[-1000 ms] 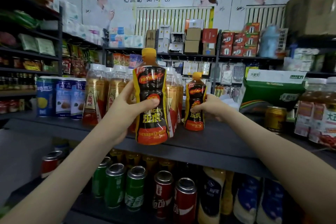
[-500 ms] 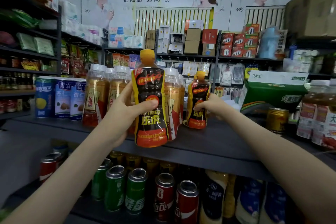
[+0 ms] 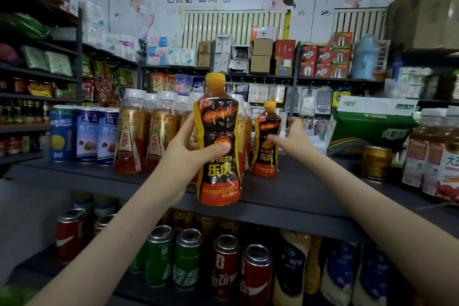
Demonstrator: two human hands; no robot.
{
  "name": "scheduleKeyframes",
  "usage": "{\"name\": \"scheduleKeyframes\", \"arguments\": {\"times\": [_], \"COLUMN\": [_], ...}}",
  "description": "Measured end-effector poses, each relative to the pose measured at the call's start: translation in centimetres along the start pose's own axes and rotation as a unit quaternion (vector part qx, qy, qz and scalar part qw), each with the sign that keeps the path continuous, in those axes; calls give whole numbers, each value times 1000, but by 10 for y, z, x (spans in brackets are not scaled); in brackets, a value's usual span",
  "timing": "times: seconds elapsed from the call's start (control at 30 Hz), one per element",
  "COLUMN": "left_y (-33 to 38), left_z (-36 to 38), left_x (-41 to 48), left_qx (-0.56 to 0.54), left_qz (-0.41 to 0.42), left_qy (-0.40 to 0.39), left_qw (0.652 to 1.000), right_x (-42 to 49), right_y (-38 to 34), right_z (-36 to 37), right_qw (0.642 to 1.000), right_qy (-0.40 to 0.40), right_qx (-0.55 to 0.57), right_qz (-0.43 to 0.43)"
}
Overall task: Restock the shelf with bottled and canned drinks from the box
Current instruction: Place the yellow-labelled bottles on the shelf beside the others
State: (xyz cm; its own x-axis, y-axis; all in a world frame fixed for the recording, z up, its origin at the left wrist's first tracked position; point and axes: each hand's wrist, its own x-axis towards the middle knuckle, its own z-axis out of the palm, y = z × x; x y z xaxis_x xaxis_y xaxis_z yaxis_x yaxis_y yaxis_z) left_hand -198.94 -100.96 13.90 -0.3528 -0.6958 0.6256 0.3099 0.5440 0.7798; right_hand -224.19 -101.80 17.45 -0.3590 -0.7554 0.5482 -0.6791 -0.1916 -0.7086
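Our left hand (image 3: 185, 156) wraps a glossy plastic bottle (image 3: 218, 176) of amber drink at the shelf (image 3: 310, 194) front edge; our right hand (image 3: 295, 141), spread loosely, thumbs its standing twin (image 3: 264, 160) further back.

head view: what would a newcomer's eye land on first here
The black-and-orange Hi-Tiger bottle, gripped by the left hand dead centre, in front of the dark shelf. Next, its twin standing on that shelf, with the right hand at it. Gold-labelled bottles crowd the shelf to the left.
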Motion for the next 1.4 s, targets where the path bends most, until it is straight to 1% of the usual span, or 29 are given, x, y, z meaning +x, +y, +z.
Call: {"name": "scheduleKeyframes", "arguments": {"times": [0.03, 0.07, 0.1, 0.17, 0.2, 0.23, 0.27, 0.33, 0.4, 0.5, 0.57, 0.67, 0.73, 0.83, 0.97, 1.03, 1.1, 1.17, 1.23, 1.27, 1.33, 1.37, 1.4], "left_y": [0, 0, 1, 2, 2, 2, 1, 2, 2, 1, 2, 1, -2, -7, -14, -15, -17, -18, -15, -12, -9, -6, -6], "left_z": [5, 11, 18, 32, 40, 46, 52, 64, 73, 84, 91, 101, 105, 110, 113, 113, 112, 111, 110, 110, 109, 107, 104], "left_x": [-1, -1, -1, 1, 2, 4, 6, 9, 11, 13, 15, 18, 20, 19, 20, 21, 21, 20, 18, 17, 16, 13, 11], "left_qx": [9, 18, 26, 40, 50, 62, 73, 75, 62, 59, 74, 91, 90, 90, 63, 38, 33, 69, 168, 236, 360, 387, 391], "left_qz": [9, 16, 23, 37, 43, 50, 58, 65, 61, 62, 65, 56, 44, 15, -4, -9, -17, -9, 23, 41, 70, 79, 87], "left_qy": [-4, -9, -14, -23, -26, -30, -34, -39, -49, -66, -55, -26, -14, -17, -60, -92, -106, -101, -88, -76, -39, -31, -32], "left_qw": [1000, 1000, 999, 998, 997, 996, 995, 994, 995, 994, 994, 994, 995, 996, 996, 995, 994, 992, 982, 968, 930, 918, 916], "right_x": [-13, -25, -38, -61, -71, -79, -84, -91, -96, -104, -108, -109, -108, -109, -112, -111, -110, -106, -101, -100, -98, -97, -97], "right_y": [-12, -23, -31, -41, -43, -45, -46, -45, -41, -36, -37, -36, -33, -28, -22, -20, -22, -22, -20, -19, -16, -15, -15], "right_z": [-5, -10, -16, -26, -31, -36, -41, -46, -48, -49, -51, -55, -58, -63, -63, -62, -63, -65, -67, -68, -66, -65, -64], "right_qw": [998, 995, 988, 948, 929, 918, 916, 923, 936, 937, 942, 971, 983, 984, 977, 970, 956, 944, 938, 938, 943, 946, 948], "right_qy": [32, 18, -44, -229, -290, -321, -331, -323, -302, -275, -251, -183, -146, -147, -160, -187, -227, -258, -272, -274, -266, -261, -257], "right_qx": [37, 84, 136, 208, 222, 226, 225, 208, 178, 216, 223, 152, 110, 99, 138, 157, 188, 206, 212, 208, 194, 187, 180], "right_qz": [-26, -46, -64, -71, -66, -53, -39, -21, -21, -22, -25, -29, -28, -21, -15, -5, 10, 23, 38, 43, 50, 49, 45]}}
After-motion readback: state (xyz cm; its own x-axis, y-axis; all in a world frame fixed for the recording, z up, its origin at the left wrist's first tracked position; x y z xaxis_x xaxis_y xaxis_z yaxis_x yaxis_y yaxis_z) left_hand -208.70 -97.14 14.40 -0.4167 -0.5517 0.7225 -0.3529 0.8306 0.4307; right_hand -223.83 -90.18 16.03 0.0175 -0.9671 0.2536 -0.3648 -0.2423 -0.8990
